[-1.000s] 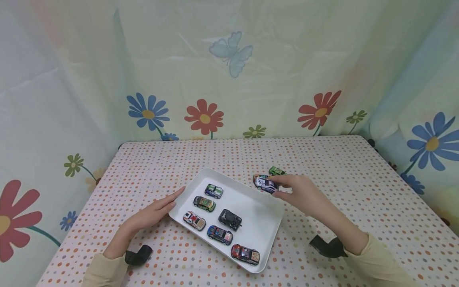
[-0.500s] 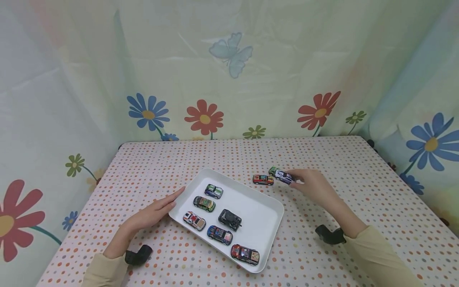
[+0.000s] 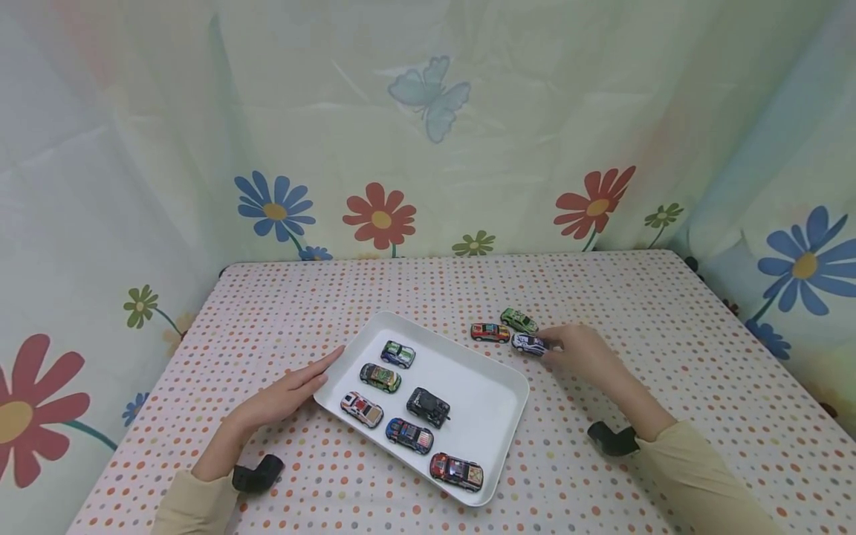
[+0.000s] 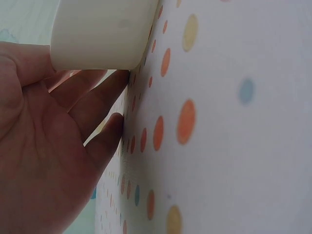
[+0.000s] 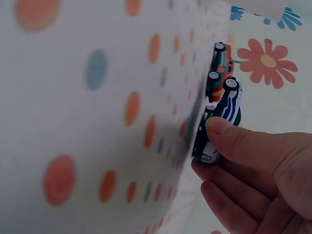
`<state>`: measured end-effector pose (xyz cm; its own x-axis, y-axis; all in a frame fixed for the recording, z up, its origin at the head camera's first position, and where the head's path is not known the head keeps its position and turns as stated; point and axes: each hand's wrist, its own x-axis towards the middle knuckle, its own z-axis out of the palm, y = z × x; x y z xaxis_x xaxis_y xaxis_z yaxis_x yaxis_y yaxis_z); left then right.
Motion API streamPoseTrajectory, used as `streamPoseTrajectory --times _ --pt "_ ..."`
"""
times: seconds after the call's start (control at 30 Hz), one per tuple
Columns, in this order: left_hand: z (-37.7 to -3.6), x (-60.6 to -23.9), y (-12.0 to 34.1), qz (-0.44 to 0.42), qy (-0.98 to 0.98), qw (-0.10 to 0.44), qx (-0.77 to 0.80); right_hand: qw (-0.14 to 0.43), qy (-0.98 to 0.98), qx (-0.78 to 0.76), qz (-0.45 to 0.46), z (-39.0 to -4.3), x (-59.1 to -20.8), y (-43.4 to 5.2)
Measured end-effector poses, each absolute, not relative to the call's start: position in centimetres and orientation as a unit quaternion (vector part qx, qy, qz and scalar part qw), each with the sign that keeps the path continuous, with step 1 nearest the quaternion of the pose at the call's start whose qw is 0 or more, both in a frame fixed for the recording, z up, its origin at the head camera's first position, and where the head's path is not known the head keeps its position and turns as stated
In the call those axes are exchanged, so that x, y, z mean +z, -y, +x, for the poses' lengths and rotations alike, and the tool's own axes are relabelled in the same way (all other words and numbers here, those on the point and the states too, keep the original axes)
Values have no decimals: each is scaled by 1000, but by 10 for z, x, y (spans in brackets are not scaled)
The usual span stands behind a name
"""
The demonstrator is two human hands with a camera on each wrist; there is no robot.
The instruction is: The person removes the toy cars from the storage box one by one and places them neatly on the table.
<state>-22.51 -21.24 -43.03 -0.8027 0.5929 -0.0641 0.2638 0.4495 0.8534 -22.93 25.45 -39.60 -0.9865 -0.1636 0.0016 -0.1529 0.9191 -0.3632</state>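
My right hand (image 3: 580, 357) pinches a white and dark-blue toy car (image 3: 530, 344) between thumb and fingers, low over the tablecloth. In the right wrist view, the thumb lies across the side of this car (image 5: 233, 109). Close by are a red and orange toy car (image 3: 490, 332) and a green toy car (image 3: 519, 320). With fairly straight fingers, my left hand (image 3: 284, 397) touches the left end of a white tray (image 3: 478, 379). The left wrist view shows the thumb against the tray's wall (image 4: 105, 36) and fingertips at the cloth.
Several toy cars stand in the tray, among them a black one (image 3: 429, 407) and a red one (image 3: 457, 472). A dotted cloth (image 3: 348, 290) covers the table. Behind the table's far edge hangs a flowered curtain (image 3: 508, 148).
My right hand has carried the white and dark-blue car right, away from above the red and orange car, then lowered it in front of the green one. My left hand stays at the tray.
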Motion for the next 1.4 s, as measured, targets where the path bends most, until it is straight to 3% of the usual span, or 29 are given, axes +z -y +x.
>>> streamPoseTrajectory --times 0.87,1.1,1.27,1.4 --pt "-228 -434 213 255 -831 182 459 29 -967 -242 -69 -233 -409 -279" --pt "-229 -436 214 264 -830 180 458 -45 -933 -352 -52 -257 -440 -318" --pt "-228 -435 215 265 -828 183 459 -9 -910 -378 -170 -203 -386 -248" --pt "-228 -434 215 262 -830 183 458 61 -914 -313 -253 -161 -362 -189"
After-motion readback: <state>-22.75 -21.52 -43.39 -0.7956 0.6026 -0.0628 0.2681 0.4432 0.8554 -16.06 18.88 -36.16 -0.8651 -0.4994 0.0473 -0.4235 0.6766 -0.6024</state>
